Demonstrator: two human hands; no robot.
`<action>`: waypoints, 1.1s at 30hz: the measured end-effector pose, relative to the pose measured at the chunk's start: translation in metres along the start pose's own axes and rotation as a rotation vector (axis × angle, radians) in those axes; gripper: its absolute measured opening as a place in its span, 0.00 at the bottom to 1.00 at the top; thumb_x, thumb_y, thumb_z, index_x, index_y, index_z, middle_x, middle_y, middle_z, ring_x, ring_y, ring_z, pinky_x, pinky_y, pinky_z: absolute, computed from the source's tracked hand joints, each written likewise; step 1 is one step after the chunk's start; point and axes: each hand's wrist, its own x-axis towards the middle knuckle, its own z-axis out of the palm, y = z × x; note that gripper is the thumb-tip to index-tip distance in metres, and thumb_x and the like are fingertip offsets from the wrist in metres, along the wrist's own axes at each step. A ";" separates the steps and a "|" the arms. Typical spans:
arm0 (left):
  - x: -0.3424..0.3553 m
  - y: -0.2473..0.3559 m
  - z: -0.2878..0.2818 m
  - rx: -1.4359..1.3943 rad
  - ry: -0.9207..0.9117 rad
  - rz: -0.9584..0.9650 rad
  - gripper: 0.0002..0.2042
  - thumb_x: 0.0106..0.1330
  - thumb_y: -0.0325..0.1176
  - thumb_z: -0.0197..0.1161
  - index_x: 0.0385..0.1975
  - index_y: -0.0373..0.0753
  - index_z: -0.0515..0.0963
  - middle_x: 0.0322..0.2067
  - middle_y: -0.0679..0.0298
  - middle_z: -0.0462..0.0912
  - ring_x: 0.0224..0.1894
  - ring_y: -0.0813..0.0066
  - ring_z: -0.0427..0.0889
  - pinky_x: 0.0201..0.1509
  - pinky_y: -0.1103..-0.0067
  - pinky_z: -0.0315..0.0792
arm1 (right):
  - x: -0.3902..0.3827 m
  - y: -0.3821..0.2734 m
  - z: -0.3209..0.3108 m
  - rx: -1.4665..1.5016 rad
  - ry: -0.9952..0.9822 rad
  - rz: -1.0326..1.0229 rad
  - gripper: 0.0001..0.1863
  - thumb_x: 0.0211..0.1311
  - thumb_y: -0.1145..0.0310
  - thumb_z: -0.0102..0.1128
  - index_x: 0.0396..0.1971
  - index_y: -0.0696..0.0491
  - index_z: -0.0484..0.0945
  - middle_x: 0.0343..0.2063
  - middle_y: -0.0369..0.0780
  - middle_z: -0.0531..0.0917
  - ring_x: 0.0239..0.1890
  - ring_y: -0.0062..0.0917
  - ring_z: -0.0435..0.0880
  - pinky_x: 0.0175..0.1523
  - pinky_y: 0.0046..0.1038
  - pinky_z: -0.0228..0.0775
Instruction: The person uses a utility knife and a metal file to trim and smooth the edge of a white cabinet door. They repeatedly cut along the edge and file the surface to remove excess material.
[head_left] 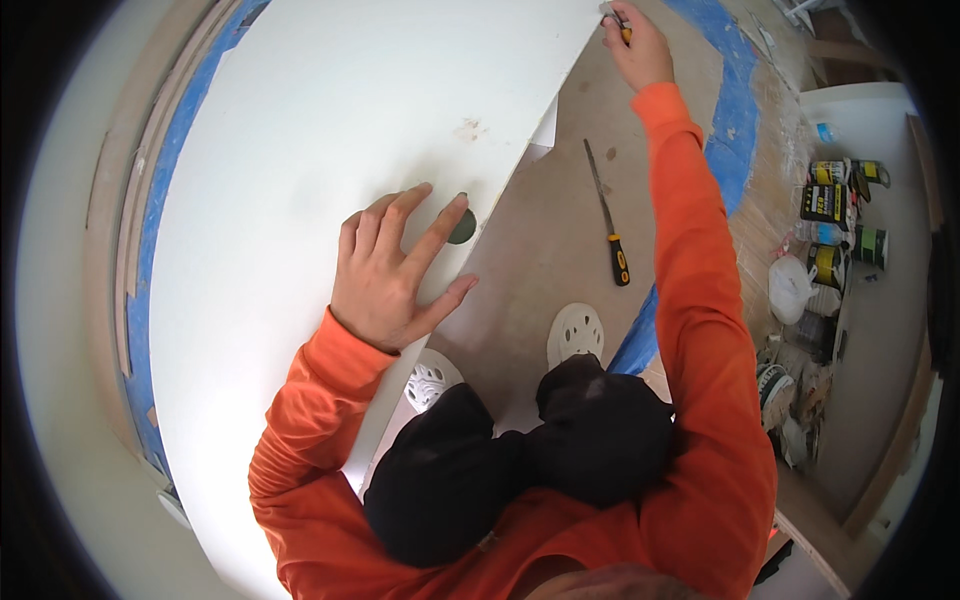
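A large white door panel (290,160) lies to my left, with a round dark hole (462,228) near its right edge. My left hand (390,265) rests on the panel beside that hole, open, its fingers spread and its thumb reaching to the edge. Far ahead, my right hand (640,50) is closed around a small tool (624,30) with a grey and yellow body, held against the panel's far right edge. The hand covers much of that tool, so its exact kind is unclear. On the floor between my arms lies a long file (607,215) with a black and yellow handle.
Blue tape or sheeting (735,120) borders the brown floor covering (560,215) on the right and along the left wall. Paint cans (828,205), a white plastic bag (792,288) and bottles stand at far right. My white clogs (576,335) are close to the panel.
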 end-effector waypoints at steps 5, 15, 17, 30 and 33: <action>-0.006 -0.004 0.003 0.007 0.018 0.015 0.31 0.52 0.44 0.68 0.59 0.44 0.73 0.55 0.56 0.70 0.52 0.57 0.69 0.56 0.67 0.62 | -0.001 -0.017 -0.002 -0.228 0.009 -0.050 0.07 0.63 0.70 0.53 0.39 0.53 0.76 0.34 0.48 0.82 0.33 0.43 0.82 0.39 0.37 0.75; -0.010 -0.008 0.004 -0.030 0.046 0.022 0.32 0.52 0.44 0.68 0.59 0.44 0.71 0.55 0.57 0.70 0.52 0.58 0.69 0.55 0.67 0.62 | -0.006 -0.020 0.005 -0.525 -0.005 -0.099 0.08 0.64 0.66 0.53 0.42 0.48 0.76 0.36 0.38 0.84 0.36 0.39 0.82 0.39 0.37 0.73; -0.011 -0.009 0.005 -0.035 0.054 0.023 0.32 0.52 0.44 0.68 0.59 0.44 0.71 0.55 0.57 0.70 0.52 0.59 0.69 0.55 0.67 0.63 | -0.010 -0.027 0.005 -0.522 -0.009 -0.098 0.07 0.64 0.67 0.53 0.40 0.48 0.76 0.36 0.37 0.84 0.37 0.39 0.82 0.39 0.37 0.73; -0.011 -0.008 0.009 -0.044 0.127 0.144 0.18 0.56 0.36 0.67 0.49 0.47 0.79 0.48 0.64 0.75 0.47 0.65 0.73 0.47 0.72 0.68 | -0.061 -0.074 0.002 -0.404 -0.025 -0.135 0.08 0.63 0.68 0.54 0.41 0.47 0.76 0.34 0.37 0.84 0.33 0.39 0.83 0.37 0.37 0.74; -0.015 -0.012 0.012 -0.012 0.134 0.123 0.12 0.56 0.32 0.66 0.41 0.44 0.81 0.43 0.64 0.76 0.43 0.67 0.74 0.44 0.74 0.69 | -0.070 -0.089 -0.007 -0.306 -0.134 -0.102 0.08 0.63 0.68 0.54 0.42 0.47 0.75 0.36 0.37 0.84 0.33 0.39 0.83 0.37 0.37 0.74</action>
